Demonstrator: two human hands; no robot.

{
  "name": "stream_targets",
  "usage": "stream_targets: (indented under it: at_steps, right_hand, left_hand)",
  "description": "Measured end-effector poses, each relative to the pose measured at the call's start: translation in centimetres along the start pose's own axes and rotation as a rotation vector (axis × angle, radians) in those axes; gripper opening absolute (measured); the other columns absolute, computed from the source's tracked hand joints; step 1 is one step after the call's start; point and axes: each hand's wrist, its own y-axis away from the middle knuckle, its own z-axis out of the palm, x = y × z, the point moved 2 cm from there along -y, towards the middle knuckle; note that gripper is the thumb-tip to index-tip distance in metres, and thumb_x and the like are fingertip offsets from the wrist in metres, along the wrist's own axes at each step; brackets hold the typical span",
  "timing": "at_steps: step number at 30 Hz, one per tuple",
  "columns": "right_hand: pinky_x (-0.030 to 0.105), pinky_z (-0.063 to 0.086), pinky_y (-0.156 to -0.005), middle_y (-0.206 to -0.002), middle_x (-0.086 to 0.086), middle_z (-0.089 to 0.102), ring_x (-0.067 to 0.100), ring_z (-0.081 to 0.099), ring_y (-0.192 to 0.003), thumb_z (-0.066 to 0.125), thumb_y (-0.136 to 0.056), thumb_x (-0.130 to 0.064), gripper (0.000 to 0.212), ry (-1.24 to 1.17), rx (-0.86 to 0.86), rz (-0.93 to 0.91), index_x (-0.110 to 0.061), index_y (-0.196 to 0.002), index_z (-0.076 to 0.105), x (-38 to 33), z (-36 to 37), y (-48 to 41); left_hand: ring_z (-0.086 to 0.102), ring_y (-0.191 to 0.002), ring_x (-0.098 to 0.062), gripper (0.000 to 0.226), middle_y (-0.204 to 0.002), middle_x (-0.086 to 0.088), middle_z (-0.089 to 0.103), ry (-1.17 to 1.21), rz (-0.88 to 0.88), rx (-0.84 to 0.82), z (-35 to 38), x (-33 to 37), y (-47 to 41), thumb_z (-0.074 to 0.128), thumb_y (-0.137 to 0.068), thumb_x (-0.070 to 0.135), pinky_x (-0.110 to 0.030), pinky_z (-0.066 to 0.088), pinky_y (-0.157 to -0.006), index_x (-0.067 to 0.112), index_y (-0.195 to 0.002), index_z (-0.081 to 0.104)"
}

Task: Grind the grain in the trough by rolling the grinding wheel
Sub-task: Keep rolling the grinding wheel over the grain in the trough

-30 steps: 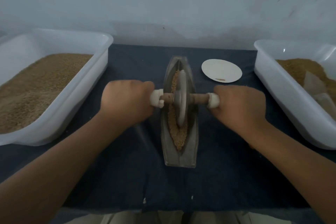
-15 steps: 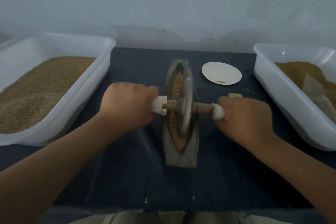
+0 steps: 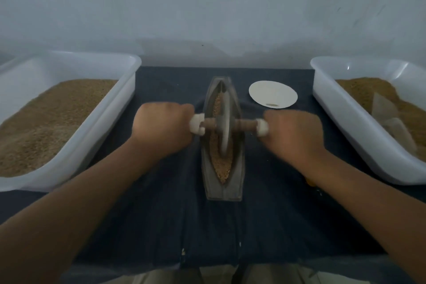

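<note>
Dark blue cloth over table. Two white tubs of grain flanking. Boat-shaped trough, centre, holding grain. Grinding wheel upright mid-trough; left hand and right hand grip axle ends. White plate beyond.

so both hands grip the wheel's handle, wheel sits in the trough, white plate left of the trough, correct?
Not quite: the white plate lies right of the trough, not left; the head view shows it. The left hand and right hand do grip the handle, and the grinding wheel sits in the trough.
</note>
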Motion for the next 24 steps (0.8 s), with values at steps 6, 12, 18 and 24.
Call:
stream_targets:
  at_steps: [6, 12, 18, 24]
  right_hand:
    - [0.02, 0.02, -0.048, -0.053, -0.009, 0.042, 0.02, 0.042, -0.046, 0.055, -0.091, -0.058, 0.044, 0.019, 0.012, 0.055, -0.025, -0.065, 0.043, 0.5, 1.1, 0.9]
    - [0.026, 0.029, -0.049, -0.06, 0.0, 0.05, 0.022, 0.048, -0.053, 0.023, -0.079, -0.039, 0.038, 0.023, 0.003, 0.078, -0.014, -0.065, 0.048, 0.4, 2.6, -7.2]
    - [0.023, 0.026, -0.047, -0.053, -0.006, 0.045, 0.021, 0.043, -0.045, 0.049, -0.09, -0.05, 0.038, 0.021, -0.015, -0.019, -0.024, -0.063, 0.041, 0.3, 0.2, -1.1]
    - [0.021, 0.023, -0.046, -0.051, -0.008, 0.039, 0.019, 0.041, -0.042, 0.059, -0.088, -0.049, 0.041, -0.021, 0.038, -0.042, -0.026, -0.062, 0.037, 0.2, -0.5, 0.6]
  left_hand:
    - [0.038, -0.041, -0.016, 0.035, -0.053, 0.011, 0.035, -0.048, 0.046, 0.013, 0.0, -0.1, -0.1, 0.063, -0.071, 0.054, -0.021, 0.02, -0.05, 0.03, -0.067, 0.037]
    - [0.036, -0.047, -0.015, 0.035, -0.057, 0.008, 0.045, 0.025, -0.119, -0.067, 2.3, -0.9, -6.7, 0.049, -0.082, 0.055, -0.026, 0.026, -0.051, 0.028, -0.061, 0.043]
    - [0.043, -0.047, -0.021, 0.035, -0.057, 0.01, 0.036, 0.012, -0.026, 0.02, 0.8, -0.2, -0.3, 0.064, -0.082, 0.051, -0.024, 0.023, -0.051, 0.028, -0.069, 0.04]
    - [0.031, -0.041, -0.012, 0.044, -0.052, 0.013, 0.032, 0.006, -0.026, 0.002, 0.5, -0.3, 1.5, 0.076, -0.075, 0.045, -0.02, 0.015, -0.051, 0.031, -0.065, 0.036]
